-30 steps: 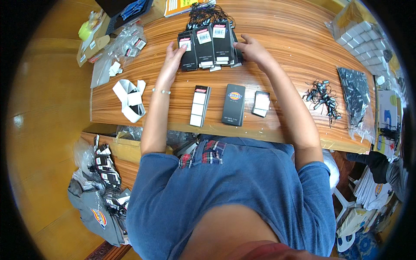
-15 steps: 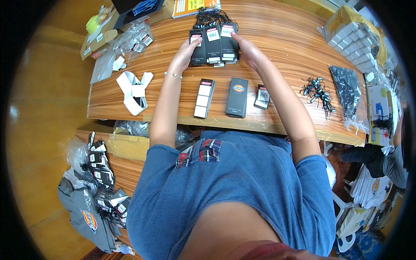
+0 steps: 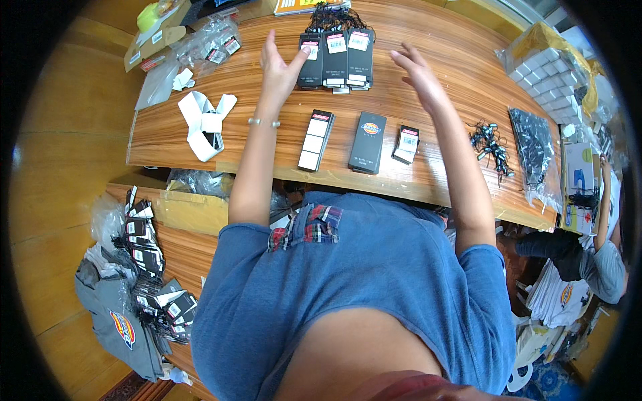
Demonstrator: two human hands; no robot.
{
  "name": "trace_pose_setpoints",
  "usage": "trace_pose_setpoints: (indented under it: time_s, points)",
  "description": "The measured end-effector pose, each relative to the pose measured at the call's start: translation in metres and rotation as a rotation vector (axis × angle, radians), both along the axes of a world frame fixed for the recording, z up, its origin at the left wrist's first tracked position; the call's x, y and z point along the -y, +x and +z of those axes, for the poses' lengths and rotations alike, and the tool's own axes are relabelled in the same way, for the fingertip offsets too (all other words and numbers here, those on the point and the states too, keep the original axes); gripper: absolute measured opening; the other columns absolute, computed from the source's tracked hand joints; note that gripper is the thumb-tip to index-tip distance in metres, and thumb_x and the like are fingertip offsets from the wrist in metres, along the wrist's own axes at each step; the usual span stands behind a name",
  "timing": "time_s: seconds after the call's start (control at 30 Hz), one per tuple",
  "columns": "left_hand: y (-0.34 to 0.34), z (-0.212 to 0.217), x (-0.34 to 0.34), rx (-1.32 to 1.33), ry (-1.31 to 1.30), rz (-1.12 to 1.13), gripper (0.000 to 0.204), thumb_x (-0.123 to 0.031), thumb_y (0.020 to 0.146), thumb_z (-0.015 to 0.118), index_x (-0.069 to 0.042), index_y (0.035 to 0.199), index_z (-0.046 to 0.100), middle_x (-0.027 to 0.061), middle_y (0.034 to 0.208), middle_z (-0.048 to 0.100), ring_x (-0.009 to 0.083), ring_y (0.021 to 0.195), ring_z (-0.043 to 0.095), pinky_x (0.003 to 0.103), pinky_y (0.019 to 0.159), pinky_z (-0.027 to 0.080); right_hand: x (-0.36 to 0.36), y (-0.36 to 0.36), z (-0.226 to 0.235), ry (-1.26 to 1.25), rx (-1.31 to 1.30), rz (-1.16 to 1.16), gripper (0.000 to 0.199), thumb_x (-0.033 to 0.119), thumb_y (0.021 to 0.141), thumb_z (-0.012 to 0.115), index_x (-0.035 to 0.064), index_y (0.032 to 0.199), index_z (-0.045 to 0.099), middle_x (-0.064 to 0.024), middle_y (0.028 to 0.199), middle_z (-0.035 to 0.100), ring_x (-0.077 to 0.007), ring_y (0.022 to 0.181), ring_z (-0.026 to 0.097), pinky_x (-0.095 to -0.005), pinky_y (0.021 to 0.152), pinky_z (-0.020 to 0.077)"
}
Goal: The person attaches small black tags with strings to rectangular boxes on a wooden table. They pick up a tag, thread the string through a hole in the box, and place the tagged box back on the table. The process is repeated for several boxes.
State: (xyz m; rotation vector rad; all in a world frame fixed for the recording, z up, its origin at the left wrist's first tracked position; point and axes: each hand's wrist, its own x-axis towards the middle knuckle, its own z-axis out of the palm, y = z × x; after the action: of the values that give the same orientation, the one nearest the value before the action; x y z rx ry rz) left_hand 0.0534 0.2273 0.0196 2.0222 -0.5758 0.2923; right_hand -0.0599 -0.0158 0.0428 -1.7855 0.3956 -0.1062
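Three side-by-side stacks of black hang tags (image 3: 336, 63) with white stickers lie at the far middle of the table, their black strings bunched beyond them. My left hand (image 3: 279, 65) is open at their left edge, thumb against the leftmost stack and fingers spread away. To the right of the stacks, my right hand (image 3: 420, 73) hovers open and apart from them, holding nothing. Nearer me are a narrow pile of tags with white labels (image 3: 315, 142), a plain-faced stack of dark tags with a logo (image 3: 366, 144), and a short pile of small tags (image 3: 406, 144).
A loose roll of white label strip (image 3: 200, 127) lies at the left. Tangled black strings (image 3: 493, 148) and a clear bag of black strings (image 3: 535, 150) are at the right. Stacked white boxes in plastic (image 3: 545, 70) stand at the far right. Beyond them, a co-worker's arm (image 3: 604, 200) shows.
My right hand has let go of the tag stacks and moved off to the right. My left hand's fingers have opened away from the left stack. The view has shifted slightly.
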Motion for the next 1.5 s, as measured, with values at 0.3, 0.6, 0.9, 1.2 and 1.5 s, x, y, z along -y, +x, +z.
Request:
trace_pose_setpoints:
  time_s: [0.3,0.6,0.9,1.2,1.5]
  points:
    - [-0.245,0.157,0.053,0.028,-0.256,-1.951,0.025,-0.020,0.085,0.053,-0.001,0.100,0.057,0.0148,0.099,0.056,0.0286,0.095,0.053,0.037,0.079,0.044,0.032,-0.113,0.061,-0.107,-0.044,0.415,0.043,0.029,0.089,0.051,0.0040,0.123,0.047,-0.0116,0.113,0.055,-0.0194,0.109,0.050,-0.0318,0.094,0.0374]
    - [-0.335,0.184,0.084,0.091,-0.634,-2.272,0.023,-0.024,0.082,0.057,-0.002,0.086,0.063,0.0133,0.088,0.059,0.0283,0.081,0.057,0.037,0.071,0.045,0.015,-0.133,0.091,-0.425,-0.175,0.839,0.040,0.024,0.088,0.051,0.0035,0.122,0.047,-0.0122,0.107,0.057,-0.0213,0.102,0.051,-0.0340,0.091,0.0392]
    - [-0.220,0.133,0.063,0.048,-0.429,-1.897,0.025,-0.024,0.084,0.057,-0.004,0.098,0.063,0.0115,0.094,0.059,0.0241,0.087,0.057,0.034,0.076,0.046,-0.021,-0.189,0.041,-0.286,0.033,0.459,0.033,0.021,0.087,0.052,0.0016,0.114,0.053,-0.0076,0.097,0.059,-0.0160,0.093,0.053,-0.0287,0.086,0.0405]
    - [-0.104,0.055,-0.008,-0.017,0.352,-0.517,0.022,-0.019,0.083,0.056,-0.001,0.095,0.063,0.0103,0.094,0.061,0.0235,0.089,0.058,0.032,0.079,0.044,0.009,-0.173,-0.004,-0.244,0.090,0.096,0.021,0.010,0.083,0.058,0.0028,0.102,0.060,-0.0006,0.075,0.053,-0.0093,0.066,0.046,-0.0231,0.062,0.0392]
    - [-0.149,0.048,-0.060,-0.563,0.492,-0.433,0.017,-0.017,0.081,0.057,-0.002,0.085,0.065,0.0125,0.077,0.064,0.0249,0.072,0.062,0.032,0.065,0.048,0.021,-0.191,0.011,-0.266,-0.190,0.295,0.011,0.006,0.079,0.057,-0.0033,0.082,0.061,-0.0072,0.072,0.061,-0.0107,0.065,0.054,-0.0249,0.062,0.0436]
